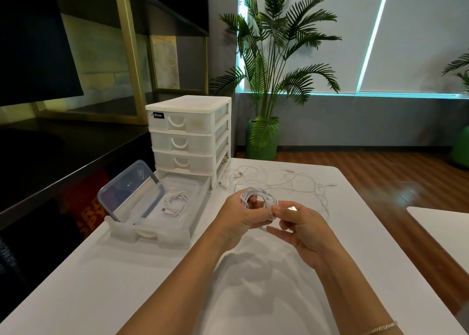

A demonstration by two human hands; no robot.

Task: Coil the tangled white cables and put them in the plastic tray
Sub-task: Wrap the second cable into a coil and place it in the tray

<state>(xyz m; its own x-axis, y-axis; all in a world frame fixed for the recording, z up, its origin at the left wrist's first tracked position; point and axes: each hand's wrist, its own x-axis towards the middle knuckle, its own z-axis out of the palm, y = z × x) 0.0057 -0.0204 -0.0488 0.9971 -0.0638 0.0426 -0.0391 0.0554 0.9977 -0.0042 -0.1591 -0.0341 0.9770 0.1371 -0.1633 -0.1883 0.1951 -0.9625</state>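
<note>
Fingers of my left hand curl through a round coil of white cable, holding it above the surface. My right hand sits just beside it, thumb and forefinger pinching the coil's near edge, the other fingers loosely bent and holding nothing; a small bright plug tip shows by the knuckles.

Beyond my fingers, a loose tangle of thin white cables sprawls toward the far edge; how many strands I cannot tell. To the right of my hands the white, smooth surface runs bare to its rounded corner, and bare surface also lies between my hands and me.

Left of my fingers lies the plastic tray, translucent and rectangular, pulled out flat, with one coiled white cable already inside. One clear lid with a blue-grey rim leans tilted in the tray's left side. Behind the tray stands a white drawer unit with three frosted drawers in it, each with a curved handle.
</note>
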